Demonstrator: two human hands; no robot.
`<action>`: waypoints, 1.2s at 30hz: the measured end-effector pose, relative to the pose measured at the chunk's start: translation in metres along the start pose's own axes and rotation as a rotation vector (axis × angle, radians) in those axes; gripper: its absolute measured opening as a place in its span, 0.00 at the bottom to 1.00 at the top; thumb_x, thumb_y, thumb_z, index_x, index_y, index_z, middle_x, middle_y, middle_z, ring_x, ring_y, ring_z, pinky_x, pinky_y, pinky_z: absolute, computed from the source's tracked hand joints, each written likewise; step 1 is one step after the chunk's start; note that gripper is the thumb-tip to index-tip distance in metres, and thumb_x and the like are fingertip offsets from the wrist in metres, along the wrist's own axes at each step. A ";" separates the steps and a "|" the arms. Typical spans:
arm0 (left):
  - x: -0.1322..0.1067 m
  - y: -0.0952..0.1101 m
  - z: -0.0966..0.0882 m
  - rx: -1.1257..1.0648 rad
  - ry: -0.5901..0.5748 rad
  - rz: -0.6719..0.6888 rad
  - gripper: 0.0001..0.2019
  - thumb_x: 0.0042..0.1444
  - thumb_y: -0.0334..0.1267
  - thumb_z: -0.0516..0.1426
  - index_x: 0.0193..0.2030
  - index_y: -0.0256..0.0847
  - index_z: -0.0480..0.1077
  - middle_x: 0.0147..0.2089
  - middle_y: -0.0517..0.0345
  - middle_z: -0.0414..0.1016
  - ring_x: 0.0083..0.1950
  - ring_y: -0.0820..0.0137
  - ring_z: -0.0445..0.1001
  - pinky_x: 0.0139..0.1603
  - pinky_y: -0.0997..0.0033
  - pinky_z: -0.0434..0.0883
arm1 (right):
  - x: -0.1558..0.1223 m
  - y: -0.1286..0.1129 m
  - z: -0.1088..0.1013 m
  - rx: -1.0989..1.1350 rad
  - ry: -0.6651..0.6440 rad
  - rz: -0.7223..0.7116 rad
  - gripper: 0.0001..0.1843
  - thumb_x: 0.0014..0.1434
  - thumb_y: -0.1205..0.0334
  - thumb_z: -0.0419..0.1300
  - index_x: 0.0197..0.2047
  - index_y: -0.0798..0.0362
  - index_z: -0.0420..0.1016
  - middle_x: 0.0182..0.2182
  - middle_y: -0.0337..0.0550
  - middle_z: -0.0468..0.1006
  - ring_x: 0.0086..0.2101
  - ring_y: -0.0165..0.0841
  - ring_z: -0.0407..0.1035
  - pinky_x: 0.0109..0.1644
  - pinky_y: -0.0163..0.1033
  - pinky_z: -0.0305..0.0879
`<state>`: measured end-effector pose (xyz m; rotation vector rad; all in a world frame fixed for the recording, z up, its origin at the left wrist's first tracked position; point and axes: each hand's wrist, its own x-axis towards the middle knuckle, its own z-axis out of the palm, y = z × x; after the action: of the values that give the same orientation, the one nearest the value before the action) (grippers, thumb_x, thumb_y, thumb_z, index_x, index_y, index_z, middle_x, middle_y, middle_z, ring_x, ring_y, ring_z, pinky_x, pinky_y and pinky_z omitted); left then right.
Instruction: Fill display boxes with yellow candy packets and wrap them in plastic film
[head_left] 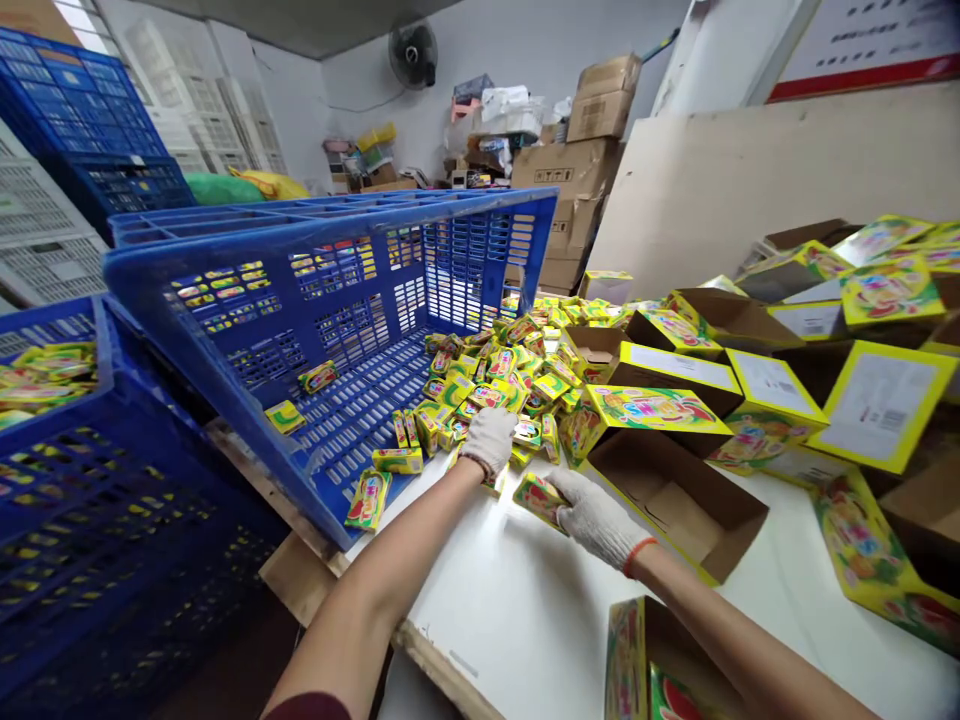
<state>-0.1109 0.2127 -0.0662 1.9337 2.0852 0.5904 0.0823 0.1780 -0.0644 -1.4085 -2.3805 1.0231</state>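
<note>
White-gloved left hand (489, 442) lies closed among yellow packets (480, 390), right hand (596, 518) grips one packet (537, 500) (bare tabletop (510, 620) just below).

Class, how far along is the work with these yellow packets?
Done: packets already lie in the blue crate at left. In hand: the right gloved hand holds one packet, the left gloved hand rests on the loose heap. Left: that heap, on the white table beside the tilted blue crate.

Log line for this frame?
left hand: on yellow packets | right hand: gripping packet | beside: tilted blue plastic crate
</note>
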 end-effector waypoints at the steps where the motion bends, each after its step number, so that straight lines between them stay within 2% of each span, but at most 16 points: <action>1: 0.009 0.002 -0.002 0.023 -0.026 0.020 0.08 0.58 0.32 0.57 0.42 0.41 0.75 0.49 0.49 0.76 0.54 0.60 0.72 0.58 0.60 0.67 | -0.002 0.001 -0.002 -0.088 0.000 -0.040 0.12 0.50 0.73 0.55 0.39 0.53 0.71 0.40 0.46 0.75 0.41 0.38 0.70 0.47 0.41 0.67; 2: 0.017 0.004 -0.004 0.039 -0.049 0.033 0.08 0.56 0.31 0.58 0.43 0.40 0.75 0.49 0.47 0.76 0.54 0.58 0.72 0.58 0.58 0.67 | -0.002 0.003 -0.004 -0.152 0.014 -0.076 0.11 0.49 0.74 0.54 0.36 0.53 0.71 0.40 0.46 0.73 0.41 0.37 0.70 0.47 0.40 0.67; 4: 0.024 0.007 -0.006 0.059 -0.080 0.051 0.11 0.53 0.30 0.60 0.44 0.40 0.76 0.50 0.45 0.75 0.54 0.55 0.72 0.58 0.55 0.67 | 0.001 0.005 -0.007 -0.189 0.055 -0.134 0.14 0.48 0.76 0.53 0.37 0.53 0.71 0.43 0.48 0.71 0.44 0.37 0.70 0.50 0.40 0.67; 6: 0.022 0.009 -0.006 0.060 -0.120 0.083 0.10 0.52 0.32 0.61 0.42 0.40 0.77 0.47 0.46 0.76 0.53 0.55 0.73 0.57 0.56 0.68 | 0.007 0.007 -0.010 -0.207 0.084 -0.197 0.16 0.48 0.76 0.55 0.40 0.53 0.72 0.50 0.51 0.69 0.53 0.39 0.67 0.57 0.40 0.65; 8: 0.012 0.010 -0.004 0.043 -0.172 0.129 0.08 0.52 0.33 0.61 0.39 0.42 0.78 0.43 0.49 0.78 0.50 0.57 0.74 0.55 0.60 0.70 | 0.016 0.008 -0.012 -0.255 0.076 -0.260 0.19 0.46 0.76 0.57 0.43 0.53 0.73 0.56 0.54 0.66 0.61 0.43 0.60 0.63 0.44 0.61; 11: -0.013 0.008 0.005 0.009 -0.229 0.185 0.06 0.54 0.33 0.60 0.36 0.45 0.79 0.40 0.54 0.78 0.46 0.62 0.75 0.50 0.67 0.72 | 0.029 0.009 -0.007 -0.386 -0.016 -0.303 0.24 0.46 0.74 0.60 0.48 0.54 0.74 0.59 0.57 0.66 0.63 0.48 0.57 0.65 0.51 0.58; 13: -0.032 0.004 0.012 -0.011 -0.215 0.186 0.06 0.55 0.32 0.59 0.36 0.45 0.78 0.42 0.56 0.79 0.46 0.64 0.75 0.50 0.69 0.72 | 0.036 0.009 -0.002 -0.476 -0.072 -0.281 0.27 0.47 0.71 0.63 0.53 0.53 0.74 0.61 0.58 0.65 0.64 0.50 0.56 0.65 0.55 0.56; 15: -0.048 -0.002 0.017 -0.017 -0.146 0.134 0.09 0.57 0.30 0.56 0.40 0.44 0.77 0.46 0.56 0.78 0.50 0.65 0.74 0.54 0.70 0.71 | 0.039 0.009 0.001 -0.524 -0.094 -0.251 0.26 0.50 0.67 0.63 0.55 0.52 0.74 0.62 0.58 0.65 0.61 0.51 0.60 0.63 0.55 0.58; 18: -0.064 -0.017 0.015 0.015 -0.006 -0.049 0.13 0.62 0.30 0.50 0.48 0.39 0.74 0.52 0.48 0.76 0.56 0.61 0.72 0.58 0.65 0.69 | 0.039 0.008 0.002 -0.512 -0.112 -0.253 0.21 0.54 0.64 0.62 0.52 0.53 0.75 0.59 0.56 0.66 0.52 0.44 0.69 0.57 0.48 0.64; 21: -0.070 -0.035 0.009 0.066 0.064 -0.221 0.14 0.62 0.40 0.55 0.50 0.34 0.71 0.53 0.38 0.73 0.56 0.53 0.72 0.56 0.57 0.69 | 0.035 0.008 0.003 -0.472 -0.124 -0.263 0.20 0.53 0.65 0.63 0.50 0.55 0.76 0.60 0.58 0.64 0.52 0.44 0.69 0.56 0.44 0.65; 23: -0.070 -0.043 0.007 0.084 0.052 -0.273 0.22 0.56 0.48 0.62 0.50 0.33 0.71 0.52 0.38 0.73 0.54 0.50 0.73 0.53 0.56 0.69 | 0.035 0.009 0.006 -0.421 -0.126 -0.219 0.21 0.52 0.66 0.63 0.50 0.55 0.76 0.61 0.57 0.61 0.55 0.44 0.67 0.57 0.44 0.66; 25: -0.069 -0.048 0.006 0.088 0.022 -0.305 0.25 0.50 0.51 0.66 0.49 0.34 0.71 0.49 0.40 0.75 0.51 0.51 0.74 0.50 0.59 0.70 | 0.038 0.011 0.009 -0.357 -0.125 -0.163 0.20 0.52 0.64 0.64 0.50 0.53 0.75 0.60 0.56 0.61 0.57 0.44 0.65 0.58 0.43 0.65; 29: -0.072 -0.047 0.008 0.095 -0.009 -0.349 0.21 0.53 0.51 0.64 0.47 0.36 0.72 0.48 0.43 0.75 0.51 0.54 0.75 0.48 0.63 0.69 | 0.040 0.011 0.012 -0.314 -0.140 -0.110 0.18 0.54 0.59 0.65 0.48 0.53 0.76 0.58 0.55 0.61 0.55 0.43 0.67 0.55 0.41 0.66; 32: -0.078 -0.044 0.007 0.092 -0.026 -0.351 0.18 0.56 0.50 0.62 0.45 0.37 0.74 0.51 0.42 0.74 0.54 0.54 0.73 0.50 0.64 0.68 | 0.029 0.006 0.013 -0.472 -0.144 -0.059 0.20 0.54 0.63 0.62 0.52 0.52 0.74 0.62 0.57 0.59 0.50 0.44 0.70 0.50 0.44 0.67; 36: -0.086 -0.041 0.006 0.043 -0.042 -0.377 0.17 0.56 0.50 0.62 0.44 0.38 0.75 0.51 0.42 0.74 0.52 0.55 0.74 0.48 0.64 0.69 | 0.008 -0.003 0.013 -0.679 -0.056 -0.128 0.24 0.54 0.69 0.58 0.56 0.57 0.72 0.55 0.60 0.68 0.51 0.49 0.70 0.49 0.47 0.65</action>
<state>-0.1368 0.1265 -0.0980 1.4961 2.3659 0.4206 0.0697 0.1774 -0.0734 -1.3769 -2.9672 0.2121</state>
